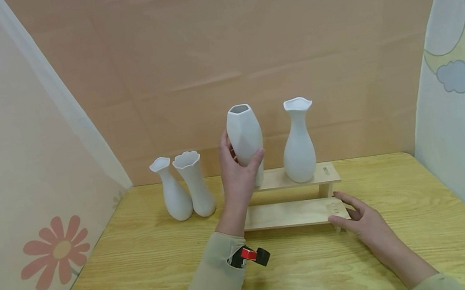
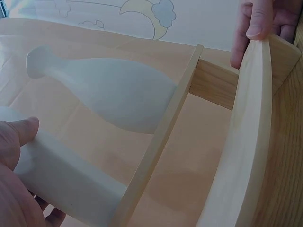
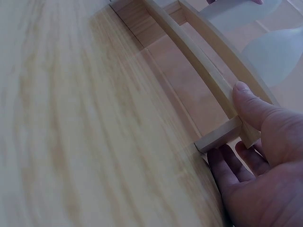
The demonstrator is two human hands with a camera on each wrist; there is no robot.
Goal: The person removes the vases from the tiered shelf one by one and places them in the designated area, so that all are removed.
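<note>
A: Head cam light?
B: Bright, even, looks overhead. White glare spot on the table (image 1: 313, 273) at bottom edge; shadows faint, soft.
A: Wrist cams?
B: Both dimmer, flatter. Left: two-tier wooden stand (image 2: 247, 125) bows, lens distortion; soft shadow on the peach backdrop (image 2: 182, 163).
A: Right?
B: Dim, bluish. Near table grain smeared, out of focus; stand's boards curve too.

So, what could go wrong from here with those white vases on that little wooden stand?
Two things, perhaps. The left hand holds the faceted vase beside the flared-rim vase on the upper step; a sideways swing might knock the two together. And the right hand grips the end of the lower step; a sharp tug could shift the stand and topple the flared-rim vase.
</note>
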